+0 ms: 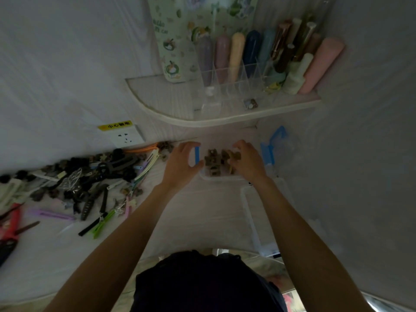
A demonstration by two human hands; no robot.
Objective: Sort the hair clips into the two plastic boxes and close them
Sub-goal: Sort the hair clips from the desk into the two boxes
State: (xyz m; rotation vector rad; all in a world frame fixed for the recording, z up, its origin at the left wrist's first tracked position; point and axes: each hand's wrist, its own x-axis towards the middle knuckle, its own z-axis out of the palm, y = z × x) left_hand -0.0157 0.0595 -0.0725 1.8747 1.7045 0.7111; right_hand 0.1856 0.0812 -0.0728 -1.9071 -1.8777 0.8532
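1. A clear plastic box (pixel 221 176) sits at the far middle of the white table (pixel 202 212), close to the wall, holding a heap of small brown claw clips (pixel 219 162).
2. The left hand (pixel 182 162) curls round the box's left end, its fingers next to a blue latch (pixel 197 154) standing upright there.
3. The right hand (pixel 247 161) reaches into the right side of the box, fingers bent over the brown clips (whether it actually pinches one cannot be told, since the fingertips are hidden among them).
4. A second clear box (pixel 254 219) lies just near of the first, on the right under the right forearm; a clear lid with blue latches (pixel 269 152) rests to the far right.
5. A large mixed pile of hair clips (pixel 90 176) spreads over the left of the table: black, purple, green and cream ones, plus a long orange clip (pixel 141 149) by the wall.
6. On the wall to the left is a white power socket (pixel 127 137) with a yellow label above it.
7. A corner shelf (pixel 202 121) above the box carries a clear organiser (pixel 236 86) full of coloured tubes.
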